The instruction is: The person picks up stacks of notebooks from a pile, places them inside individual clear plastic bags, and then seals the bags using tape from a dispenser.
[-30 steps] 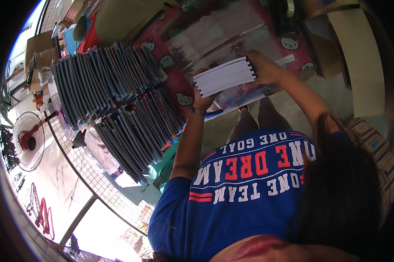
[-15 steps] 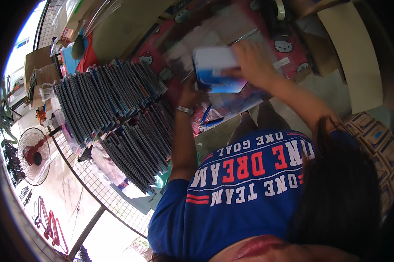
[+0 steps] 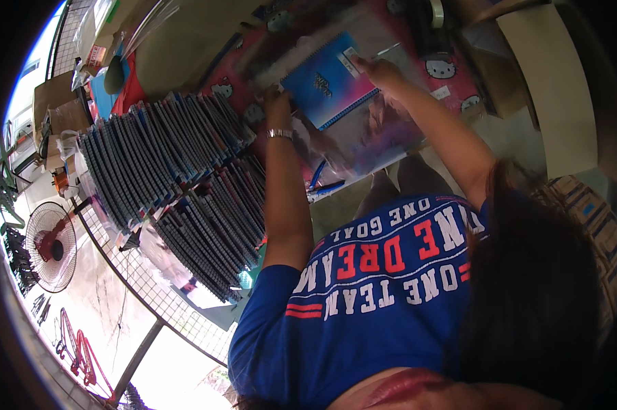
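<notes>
A spiral notebook with a blue and pink cover (image 3: 325, 82) lies cover-up over a pink cartoon-cat tablecloth (image 3: 452, 82). My left hand (image 3: 278, 104), with a metal bracelet on the wrist, grips its left edge. My right hand (image 3: 380, 72) holds its top right corner. A blurred clear plastic wrapper (image 3: 302, 49) lies along the notebook's far side. A glossy sheet or sleeve (image 3: 373, 137) lies under the notebook, towards me.
Rows of spiral notebooks (image 3: 161, 157) stand packed on edge at the left, with more (image 3: 216, 239) below them. Blue pens (image 3: 325, 188) lie at the table edge. A tape roll (image 3: 437, 12) and a cardboard box (image 3: 541, 82) sit at the right. A red fan (image 3: 49, 242) stands on the floor.
The notebook was held up showing its white page edges; it has turned cover-up and moved away from me. Both hands followed it across the table.
</notes>
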A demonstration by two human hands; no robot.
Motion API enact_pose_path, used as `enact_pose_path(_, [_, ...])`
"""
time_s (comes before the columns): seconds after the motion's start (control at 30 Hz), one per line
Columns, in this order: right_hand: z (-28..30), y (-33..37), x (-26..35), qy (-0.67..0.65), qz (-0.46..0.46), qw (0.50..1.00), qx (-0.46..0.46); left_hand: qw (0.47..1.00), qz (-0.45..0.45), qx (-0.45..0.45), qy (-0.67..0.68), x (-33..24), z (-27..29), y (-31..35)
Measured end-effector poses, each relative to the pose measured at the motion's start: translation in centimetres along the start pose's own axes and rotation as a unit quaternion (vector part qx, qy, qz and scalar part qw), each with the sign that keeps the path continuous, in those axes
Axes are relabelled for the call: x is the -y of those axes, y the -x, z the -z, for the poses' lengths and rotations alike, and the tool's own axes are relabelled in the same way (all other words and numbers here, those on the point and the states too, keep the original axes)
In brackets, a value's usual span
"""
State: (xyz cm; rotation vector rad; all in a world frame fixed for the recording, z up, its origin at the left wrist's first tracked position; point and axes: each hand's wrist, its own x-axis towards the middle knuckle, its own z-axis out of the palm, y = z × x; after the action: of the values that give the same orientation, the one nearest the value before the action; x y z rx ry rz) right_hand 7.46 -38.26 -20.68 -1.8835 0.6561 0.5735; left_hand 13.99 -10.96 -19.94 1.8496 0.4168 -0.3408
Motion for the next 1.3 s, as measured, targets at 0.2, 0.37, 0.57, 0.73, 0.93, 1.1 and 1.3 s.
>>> enact_pose_path(0.2, [-1.3, 8.4, -1.9, 0.182, 0.381, 0.862, -0.281, 0.941, -0.192, 0.002, -0.281, 8.8, 4.4, 11.1])
enact_pose_path(0.37, [-9.2, 12.3, -7.2, 0.393, 0.44, 0.799, 0.119, 0.909, -0.178, -0.017, -0.377, 14.6, 5.4, 16.9])
enact_pose_path(0.57, [-11.5, 10.3, -8.8, 0.428, 0.437, 0.783, 0.113, 0.948, -0.166, 0.033, -0.27, 14.3, 7.5, 18.1])
enact_pose_path(0.73, [-8.2, 11.7, -2.6, 0.358, 0.403, 0.841, 0.045, 0.92, -0.13, 0.024, -0.368, 14.8, 8.1, 18.4])
enact_pose_path(0.93, [-6.2, 14.1, 2.5, 0.411, 0.512, 0.754, 0.01, 0.804, -0.44, -0.146, -0.373, 3.1, 0.4, 19.0])
enact_pose_path(1.1, [-0.2, 12.9, -1.5, 0.426, 0.518, 0.724, -0.163, 0.788, -0.397, 0.064, -0.465, 2.5, 3.6, 14.3])
enact_pose_path(1.3, [10.9, 1.3, 0.9, 0.34, 0.338, 0.878, 0.01, 0.872, -0.265, -0.263, -0.315, -0.1, 3.8, 9.6])
